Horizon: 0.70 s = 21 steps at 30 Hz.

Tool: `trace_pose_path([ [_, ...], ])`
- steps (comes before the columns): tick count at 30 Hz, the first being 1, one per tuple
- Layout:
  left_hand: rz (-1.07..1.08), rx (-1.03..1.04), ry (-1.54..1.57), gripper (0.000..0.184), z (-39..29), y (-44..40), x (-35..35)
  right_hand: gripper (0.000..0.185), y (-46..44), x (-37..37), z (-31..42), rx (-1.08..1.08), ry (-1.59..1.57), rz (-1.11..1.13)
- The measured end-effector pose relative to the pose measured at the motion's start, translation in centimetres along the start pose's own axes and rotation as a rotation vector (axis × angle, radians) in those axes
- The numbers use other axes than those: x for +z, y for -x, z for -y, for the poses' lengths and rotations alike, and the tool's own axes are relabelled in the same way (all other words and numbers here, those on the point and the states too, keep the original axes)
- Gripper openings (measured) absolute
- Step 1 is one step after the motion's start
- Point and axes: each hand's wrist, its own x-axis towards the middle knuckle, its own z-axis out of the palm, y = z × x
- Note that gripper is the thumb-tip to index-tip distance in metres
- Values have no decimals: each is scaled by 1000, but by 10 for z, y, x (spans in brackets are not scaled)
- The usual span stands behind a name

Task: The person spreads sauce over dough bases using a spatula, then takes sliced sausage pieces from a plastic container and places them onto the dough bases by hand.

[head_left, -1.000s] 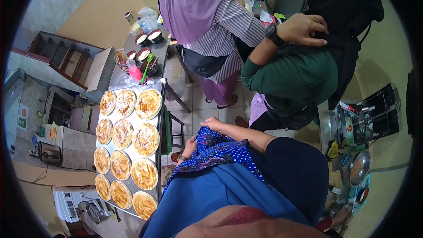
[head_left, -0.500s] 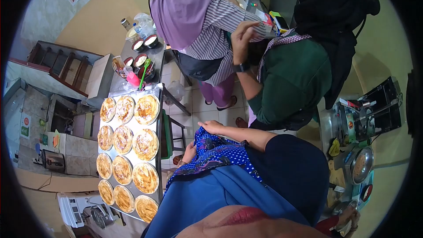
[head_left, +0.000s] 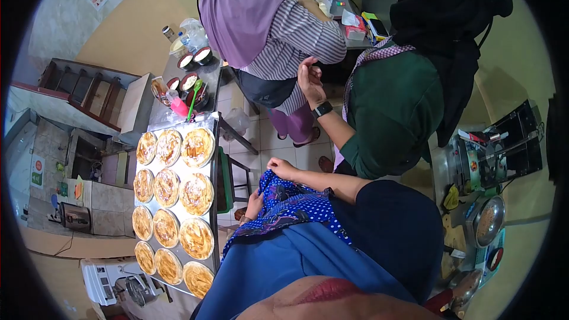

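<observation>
My right hand (head_left: pixel 281 168) is closed on the upper edge of a blue polka-dot apron (head_left: pixel 296 204) in front of my body. Lower and to the left, my left hand (head_left: pixel 254 205) has its fingers curled against the same apron's side edge, pinching the cloth. Left of my hands, a metal tray (head_left: pixel 207 210) carries several round flat dough bases (head_left: pixel 196 194) spread with brown sauce. Neither hand touches the tray.
A co-worker in green (head_left: pixel 397 112) stands ahead right; another in a striped top (head_left: pixel 290 35) stands at the back table. Bowls (head_left: pixel 203 55), a green spatula (head_left: pixel 194 99) and a pink bottle (head_left: pixel 178 105) sit beyond the tray. A stove (head_left: pixel 486 160) and pan (head_left: pixel 489 220) are right.
The green-clad co-worker's raised hand has come down and to the left. The striped-top co-worker's arm has shifted left. My hands keep their hold on the apron.
</observation>
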Motion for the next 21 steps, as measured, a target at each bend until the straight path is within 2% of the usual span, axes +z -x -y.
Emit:
trace_pose_path([
  [2, 12, 10, 35, 30, -2, 0, 4, 26, 3, 4, 22, -57, 35, -9],
  [5, -6, -99, 93, 30, -9, -1, 6, 34, 5, 19, 34, -304, 154, 90],
  [6, -14, -179, -2, 31, -3, -7, -3, 35, 3, 28, 22, -500, 300, 199],
  [8, -23, -258, -98, 32, 2, -8, -11, 35, 6, 34, 18, -697, 445, 308],
  [10, -183, -257, -55, 36, -3, -3, -8, 38, 20, 28, 26, -597, 295, 498],
  [11, -225, -168, -39, 36, -9, 5, -1, 38, 24, 24, 31, -519, 259, 492],
  [14, -166, -147, 52, 37, -21, 13, 2, 38, 39, 13, 49, -292, 151, 430],
  [17, -181, -205, -11, 37, -39, 20, 6, 31, 41, 7, 50, -336, 127, 357],
  [21, -155, -149, 49, 36, -37, 21, 4, 22, 37, -2, 62, -347, 76, 365],
])
